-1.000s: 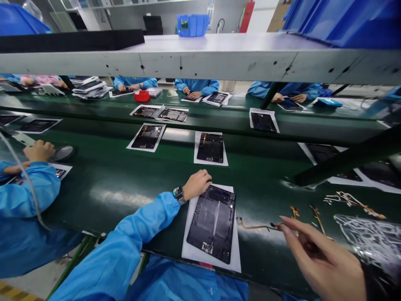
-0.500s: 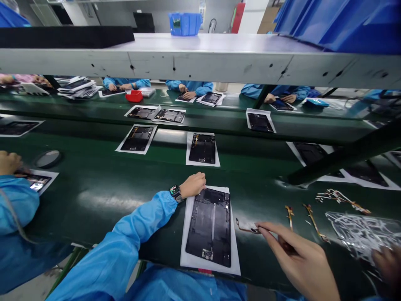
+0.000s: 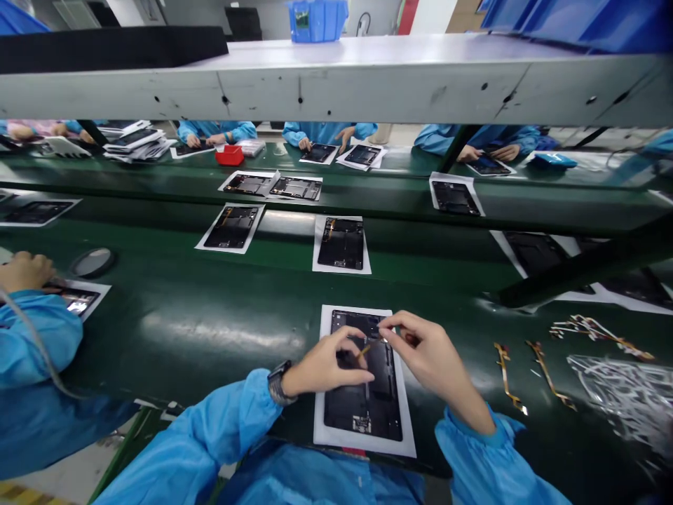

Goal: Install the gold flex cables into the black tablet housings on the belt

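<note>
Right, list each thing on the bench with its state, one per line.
tablet shell: open side up, flat on white paper, under both hands
orange ribbon cable: pinched between both hands above the shell
left hand: pinching the cable
right hand: pinching the cable
spare cables: loose on the green belt
red tray: upright, far side

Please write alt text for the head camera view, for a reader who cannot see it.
Two bare hands, left hand and right hand, pinch a thin orange flex cable over a black rectangular tablet chassis lying on a white paper sheet on a dark green conveyor belt. More orange cables lie to the right; other blue-sleeved workers sit nearby.
</note>
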Demonstrator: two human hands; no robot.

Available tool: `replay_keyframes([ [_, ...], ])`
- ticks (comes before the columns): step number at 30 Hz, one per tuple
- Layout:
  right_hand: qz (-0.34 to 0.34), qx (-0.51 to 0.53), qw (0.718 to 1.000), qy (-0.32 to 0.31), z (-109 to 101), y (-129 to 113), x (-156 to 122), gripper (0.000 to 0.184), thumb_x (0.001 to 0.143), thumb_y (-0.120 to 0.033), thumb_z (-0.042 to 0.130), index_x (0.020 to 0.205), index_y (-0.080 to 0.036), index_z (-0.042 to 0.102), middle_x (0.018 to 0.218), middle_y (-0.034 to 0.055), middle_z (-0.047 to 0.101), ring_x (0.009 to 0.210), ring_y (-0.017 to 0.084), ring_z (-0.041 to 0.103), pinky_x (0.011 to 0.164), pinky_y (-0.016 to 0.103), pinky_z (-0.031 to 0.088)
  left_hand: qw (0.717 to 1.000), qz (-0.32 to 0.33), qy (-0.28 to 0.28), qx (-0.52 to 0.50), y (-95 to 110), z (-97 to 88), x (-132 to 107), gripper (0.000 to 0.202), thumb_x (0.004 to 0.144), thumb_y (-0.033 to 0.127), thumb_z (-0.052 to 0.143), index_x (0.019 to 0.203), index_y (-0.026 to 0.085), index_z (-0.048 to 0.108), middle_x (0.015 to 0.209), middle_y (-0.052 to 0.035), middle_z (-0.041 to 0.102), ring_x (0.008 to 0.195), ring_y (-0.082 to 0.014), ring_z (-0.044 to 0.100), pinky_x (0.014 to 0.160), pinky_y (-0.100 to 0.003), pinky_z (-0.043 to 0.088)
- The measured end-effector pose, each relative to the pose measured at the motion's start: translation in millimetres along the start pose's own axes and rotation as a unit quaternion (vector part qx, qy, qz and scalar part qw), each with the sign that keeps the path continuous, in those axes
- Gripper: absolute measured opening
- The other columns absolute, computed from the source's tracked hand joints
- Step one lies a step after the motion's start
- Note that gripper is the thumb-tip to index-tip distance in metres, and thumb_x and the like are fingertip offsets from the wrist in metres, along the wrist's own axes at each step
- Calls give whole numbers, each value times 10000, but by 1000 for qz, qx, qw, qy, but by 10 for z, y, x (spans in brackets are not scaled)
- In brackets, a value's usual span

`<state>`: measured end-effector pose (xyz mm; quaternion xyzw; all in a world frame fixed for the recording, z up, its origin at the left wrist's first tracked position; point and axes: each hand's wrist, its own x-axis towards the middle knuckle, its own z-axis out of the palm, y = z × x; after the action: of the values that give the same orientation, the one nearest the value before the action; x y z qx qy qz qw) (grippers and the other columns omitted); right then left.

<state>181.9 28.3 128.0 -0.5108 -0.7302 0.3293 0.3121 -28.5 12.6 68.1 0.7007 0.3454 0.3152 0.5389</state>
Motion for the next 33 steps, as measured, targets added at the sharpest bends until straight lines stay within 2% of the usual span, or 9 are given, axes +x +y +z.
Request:
replay_keyframes([
  [4,35,22,999,-31,158,147,280,172,855,-312,570,843,-182,683,759,22,644,590,132,504,564,264,380,986,4,116,122,-203,190,-187,567,802,189,702,1297,182,425,849,3,645,853,-165,626,903,-323,467],
  [7,40,17,998,-53,317,329,460,158,817,-284,570,812,-182,690,789,31,655,638,144,525,603,270,398,958,26,165,234,-343,193,-241,412,844,135,618,1236,193,506,882,-17,630,872,-177,600,855,-330,474],
  [11,69,-5,994,-90,584,622,650,142,776,-244,579,778,-181,706,786,34,662,699,157,561,655,268,419,905,111,174,373,-439,81,-293,139,912,107,520,1002,171,605,865,-45,638,879,-189,590,790,-328,468],
  [15,91,-31,988,-123,839,796,790,115,752,-222,615,748,-183,723,727,18,643,677,152,564,635,255,413,853,172,156,467,-523,-30,-294,112,937,113,488,937,148,595,795,-44,626,796,-184,577,732,-328,450],
  [18,100,-53,985,-128,960,805,874,80,730,-213,655,732,-192,732,691,4,632,641,140,547,612,249,392,835,188,141,497,-590,-74,-255,125,950,120,466,927,147,587,772,-36,614,748,-170,570,700,-318,436],
  [22,119,-83,980,-137,1010,757,954,58,709,-176,680,710,-211,727,631,-18,616,599,126,535,553,237,339,834,204,132,496,-666,-102,-207,151,966,130,443,919,149,585,756,-30,612,725,-153,579,680,-301,437],
  [25,134,-95,975,-152,1002,757,1011,43,677,-183,728,695,-209,699,614,-35,606,578,112,529,525,225,317,845,214,125,473,-711,-114,-202,142,966,134,451,954,149,591,776,-29,632,742,-148,598,698,-294,453],
  [28,144,-103,969,-171,979,799,1073,113,647,-222,772,673,-198,664,611,-43,595,563,101,519,512,213,312,859,207,116,454,-742,-118,-213,155,974,148,443,977,151,599,791,-33,648,768,-147,621,719,-291,468],
  [33,136,-109,961,-216,933,874,1130,174,675,-291,768,646,-185,634,585,-48,576,554,97,518,507,205,327,877,188,109,429,-769,-111,-231,178,986,168,435,976,163,613,821,-36,670,782,-141,637,712,-284,472],
])
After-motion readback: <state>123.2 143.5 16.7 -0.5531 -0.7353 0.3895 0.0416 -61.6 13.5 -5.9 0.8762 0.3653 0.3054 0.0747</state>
